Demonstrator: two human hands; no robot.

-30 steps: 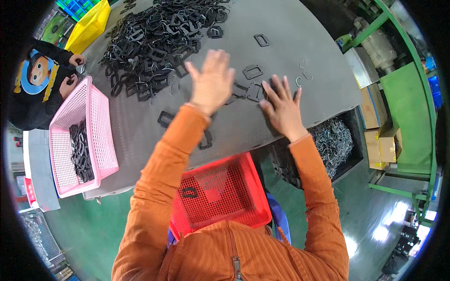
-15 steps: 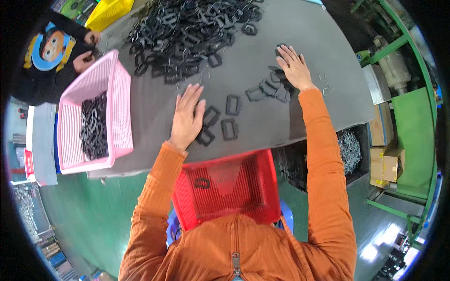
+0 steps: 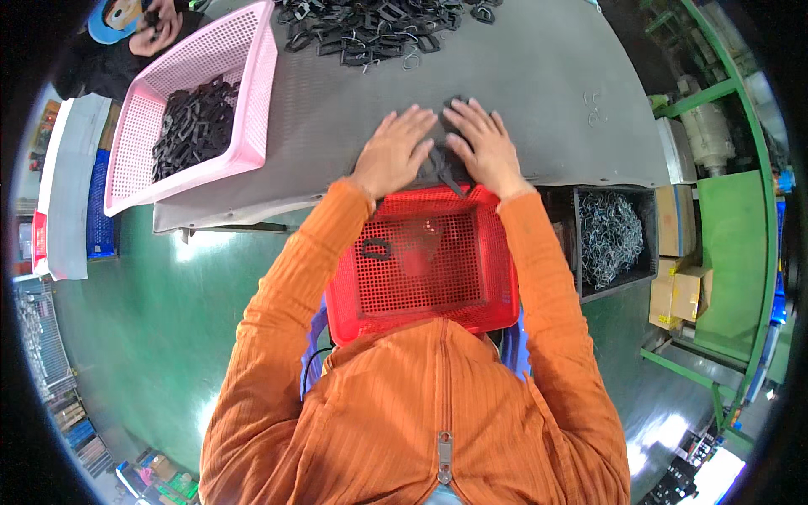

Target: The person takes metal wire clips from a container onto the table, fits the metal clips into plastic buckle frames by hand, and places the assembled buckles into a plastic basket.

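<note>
Side by side at the table's near edge lie my left hand (image 3: pixel 394 155) and my right hand (image 3: pixel 486 151), both flat with fingers stretched out. Several black plastic rectangular frames (image 3: pixel 444 167) are gathered between and partly under them, some blurred and hidden by the palms. One frame pokes over the rim of the red basket (image 3: pixel 425 324), which sits on my lap side right below the edge. Inside that basket rests a single black frame (image 3: pixel 376 249).
A pink basket (image 3: pixel 268 101) part filled with black pieces stands on the left. Beyond lies a heap of black frames (image 3: pixel 370 29). Metal hooks (image 3: pixel 593 109) lie on the table (image 3: pixel 539 76); a dark crate (image 3: pixel 619 290) of them stands lower right. Another person's hand (image 3: pixel 160 34) shows far left.
Both hands have come together and nearer to me, sweeping the loose black frames toward the red basket. The view has shifted, so the basket shows more fully.
</note>
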